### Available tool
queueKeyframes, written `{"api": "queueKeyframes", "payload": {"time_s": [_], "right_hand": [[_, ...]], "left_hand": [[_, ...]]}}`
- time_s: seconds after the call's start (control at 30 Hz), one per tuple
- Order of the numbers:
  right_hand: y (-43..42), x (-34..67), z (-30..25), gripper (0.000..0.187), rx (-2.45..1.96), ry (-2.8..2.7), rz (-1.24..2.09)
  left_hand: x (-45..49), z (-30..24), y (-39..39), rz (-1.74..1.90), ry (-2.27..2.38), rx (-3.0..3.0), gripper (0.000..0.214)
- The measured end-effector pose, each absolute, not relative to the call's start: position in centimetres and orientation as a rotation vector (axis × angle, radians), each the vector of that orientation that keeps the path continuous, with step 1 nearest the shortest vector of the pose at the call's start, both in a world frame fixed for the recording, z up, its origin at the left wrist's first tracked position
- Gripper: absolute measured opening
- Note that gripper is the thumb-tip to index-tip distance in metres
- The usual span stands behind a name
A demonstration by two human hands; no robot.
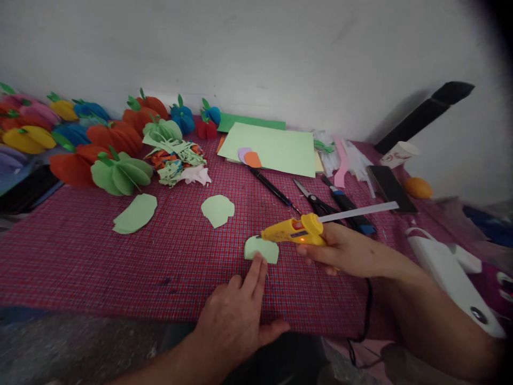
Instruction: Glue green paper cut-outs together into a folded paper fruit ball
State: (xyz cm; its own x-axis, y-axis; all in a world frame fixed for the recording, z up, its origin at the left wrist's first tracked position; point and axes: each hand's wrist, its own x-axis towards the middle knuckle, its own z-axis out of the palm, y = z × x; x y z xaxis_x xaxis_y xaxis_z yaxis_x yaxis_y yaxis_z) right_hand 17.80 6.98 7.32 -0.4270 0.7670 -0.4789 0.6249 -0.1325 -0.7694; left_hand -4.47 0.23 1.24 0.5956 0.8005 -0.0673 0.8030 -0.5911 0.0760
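Note:
My right hand (pixel 336 248) is wrapped round the grip of a yellow hot glue gun (pixel 292 230), whose small orange light glows. A clear glue stick (pixel 360 212) sticks out of its back end. The nozzle points left and meets the top edge of a pale green folded paper piece (pixel 262 250), or looks very close to it. Two outstretched fingers of my left hand (pixel 236 315) press on the lower edge of that paper, with the thumb spread to the side. Beyond it lie a rounded pale green cutout (pixel 218 209) and a stack of similar pieces (pixel 136 214).
Paper pumpkins (pixel 122 172) crowd the back left beside paper scraps (pixel 176 163). Green sheets (pixel 272 147), a pen (pixel 272 187), scissors (pixel 316 200), a cutter (pixel 348 206), a phone (pixel 390 187), a paper cup (pixel 398 154) and a white power strip (pixel 449 278) lie around. The gun's cord (pixel 367 310) hangs near my right forearm.

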Motion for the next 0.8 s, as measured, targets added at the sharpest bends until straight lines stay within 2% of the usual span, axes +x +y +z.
{"api": "queueKeyframes", "payload": {"time_s": [0.8], "right_hand": [[7.0,18.3,7.4,0.036,-1.683,-2.01,1.545]], "left_hand": [[-4.4,1.2,0.2,-0.054,1.373,2.711,0.081]]}}
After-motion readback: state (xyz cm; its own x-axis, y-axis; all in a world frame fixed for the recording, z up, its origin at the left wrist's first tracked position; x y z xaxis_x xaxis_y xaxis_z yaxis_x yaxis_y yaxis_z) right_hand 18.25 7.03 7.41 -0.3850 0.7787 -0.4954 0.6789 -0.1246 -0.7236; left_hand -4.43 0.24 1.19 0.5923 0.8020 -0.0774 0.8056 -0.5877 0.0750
